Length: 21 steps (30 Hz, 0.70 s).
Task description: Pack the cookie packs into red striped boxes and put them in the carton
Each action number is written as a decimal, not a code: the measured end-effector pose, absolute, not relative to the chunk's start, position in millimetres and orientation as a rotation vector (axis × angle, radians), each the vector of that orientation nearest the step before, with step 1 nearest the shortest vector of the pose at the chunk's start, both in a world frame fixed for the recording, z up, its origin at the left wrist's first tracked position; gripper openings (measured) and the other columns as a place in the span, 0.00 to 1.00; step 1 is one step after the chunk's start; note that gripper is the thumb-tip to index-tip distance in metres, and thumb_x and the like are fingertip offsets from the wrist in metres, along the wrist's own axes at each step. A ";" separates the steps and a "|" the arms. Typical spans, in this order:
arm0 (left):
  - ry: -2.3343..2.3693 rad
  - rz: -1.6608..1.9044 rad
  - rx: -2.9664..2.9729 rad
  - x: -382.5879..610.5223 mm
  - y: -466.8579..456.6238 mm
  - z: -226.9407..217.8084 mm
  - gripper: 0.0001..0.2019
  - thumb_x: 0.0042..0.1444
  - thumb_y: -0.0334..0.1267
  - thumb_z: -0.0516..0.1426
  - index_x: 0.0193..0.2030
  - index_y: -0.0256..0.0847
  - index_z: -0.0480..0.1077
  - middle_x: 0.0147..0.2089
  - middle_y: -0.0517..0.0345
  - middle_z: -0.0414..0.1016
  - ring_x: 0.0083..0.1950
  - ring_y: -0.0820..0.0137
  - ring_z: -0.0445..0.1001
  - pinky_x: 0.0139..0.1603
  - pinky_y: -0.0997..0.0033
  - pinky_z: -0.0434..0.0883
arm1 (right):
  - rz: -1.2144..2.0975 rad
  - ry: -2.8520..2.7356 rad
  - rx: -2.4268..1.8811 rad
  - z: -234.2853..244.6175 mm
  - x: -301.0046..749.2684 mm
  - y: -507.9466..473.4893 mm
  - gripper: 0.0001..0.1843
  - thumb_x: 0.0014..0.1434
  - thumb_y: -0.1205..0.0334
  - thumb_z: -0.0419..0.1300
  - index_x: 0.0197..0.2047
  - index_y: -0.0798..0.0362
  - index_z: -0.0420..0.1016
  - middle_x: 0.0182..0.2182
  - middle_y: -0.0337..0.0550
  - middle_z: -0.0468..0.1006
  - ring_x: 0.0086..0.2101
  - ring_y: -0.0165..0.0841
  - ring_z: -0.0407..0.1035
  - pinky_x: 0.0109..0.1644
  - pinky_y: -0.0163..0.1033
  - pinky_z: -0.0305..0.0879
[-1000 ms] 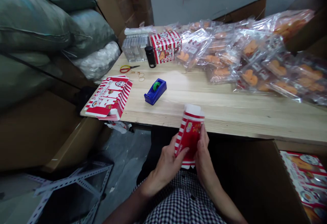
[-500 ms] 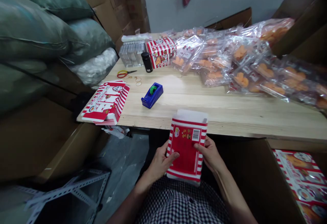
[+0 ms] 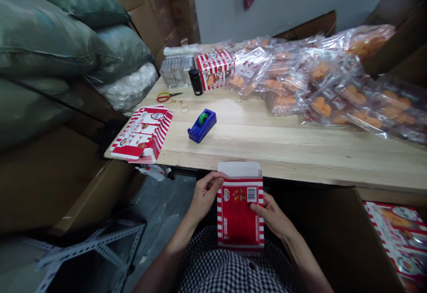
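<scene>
I hold a red-and-white striped carton (image 3: 239, 215) upright over my lap, its barcode side facing me and its white top flap raised. My left hand (image 3: 204, 195) grips the carton's upper left corner by the flap, fingers closed on it. My right hand (image 3: 272, 215) clasps the right edge, thumb on the front face. Both hands are just below the front edge of the wooden table (image 3: 283, 141).
On the table lie a stack of flat striped cartons (image 3: 143, 135), a blue tape dispenser (image 3: 202, 125), scissors (image 3: 168, 96), rubber bands, a black bottle (image 3: 195, 82), an assembled striped box (image 3: 215, 69) and many clear bags of orange toys (image 3: 327, 92). Green sacks pile up left; printed boxes sit at right.
The carton has turned to face me and dropped lower toward my lap. My left hand has slid from its lower left side up to the top corner.
</scene>
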<state>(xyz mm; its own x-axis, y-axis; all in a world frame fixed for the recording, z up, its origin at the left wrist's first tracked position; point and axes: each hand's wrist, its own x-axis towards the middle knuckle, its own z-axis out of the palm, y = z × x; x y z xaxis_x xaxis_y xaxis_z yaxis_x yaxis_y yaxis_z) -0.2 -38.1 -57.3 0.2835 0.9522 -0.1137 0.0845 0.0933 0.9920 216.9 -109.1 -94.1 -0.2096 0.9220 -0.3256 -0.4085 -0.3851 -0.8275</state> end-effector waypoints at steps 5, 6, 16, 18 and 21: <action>1.090 0.891 1.354 -2.7 -28.7 -65.3 0.15 0.64 0.47 0.56 0.36 0.37 0.73 0.34 0.57 0.72 0.36 0.69 0.69 0.39 0.74 0.67 | 1.348 -0.714 -1.079 -75.1 214.0 -100.4 0.29 0.60 0.58 0.67 0.63 0.38 0.67 0.60 0.41 0.74 0.53 0.38 0.73 0.57 0.43 0.70; 1.094 0.900 1.355 -3.1 -27.1 -66.2 0.15 0.64 0.48 0.55 0.36 0.37 0.72 0.33 0.57 0.72 0.35 0.70 0.68 0.39 0.74 0.66 | 1.318 -0.732 -1.079 -71.3 215.1 -97.5 0.28 0.60 0.58 0.67 0.63 0.39 0.68 0.59 0.42 0.75 0.53 0.38 0.73 0.58 0.43 0.70; 0.992 0.900 1.470 2.4 -21.0 -67.4 0.15 0.67 0.45 0.53 0.31 0.38 0.66 0.31 0.60 0.64 0.34 0.72 0.63 0.39 0.75 0.63 | 1.233 -0.903 -1.193 -61.9 228.5 -77.0 0.08 0.59 0.55 0.68 0.37 0.49 0.78 0.48 0.42 0.76 0.45 0.33 0.73 0.49 0.34 0.68; 0.979 0.898 1.467 5.6 -24.4 -70.5 0.16 0.66 0.44 0.54 0.28 0.38 0.66 0.31 0.60 0.65 0.34 0.72 0.64 0.40 0.74 0.64 | 1.238 -0.862 -1.215 -62.6 229.2 -78.8 0.12 0.58 0.55 0.69 0.30 0.51 0.74 0.43 0.40 0.77 0.37 0.29 0.72 0.41 0.31 0.68; 0.997 0.947 1.307 14.8 -28.4 -78.9 0.12 0.64 0.43 0.57 0.33 0.38 0.69 0.31 0.61 0.67 0.33 0.73 0.66 0.38 0.76 0.65 | 1.271 -0.782 -1.229 -71.5 230.4 -78.4 0.15 0.54 0.55 0.72 0.27 0.52 0.72 0.31 0.37 0.76 0.27 0.26 0.67 0.31 0.30 0.64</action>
<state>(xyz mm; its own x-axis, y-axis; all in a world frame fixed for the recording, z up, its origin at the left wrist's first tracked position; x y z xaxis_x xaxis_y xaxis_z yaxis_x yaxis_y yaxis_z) 14.8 -28.4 -78.9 0.3060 0.9510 -0.0436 0.0056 0.0440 0.9990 230.4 -78.4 -71.5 0.1928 0.9630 -0.1883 -0.2663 -0.1333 -0.9546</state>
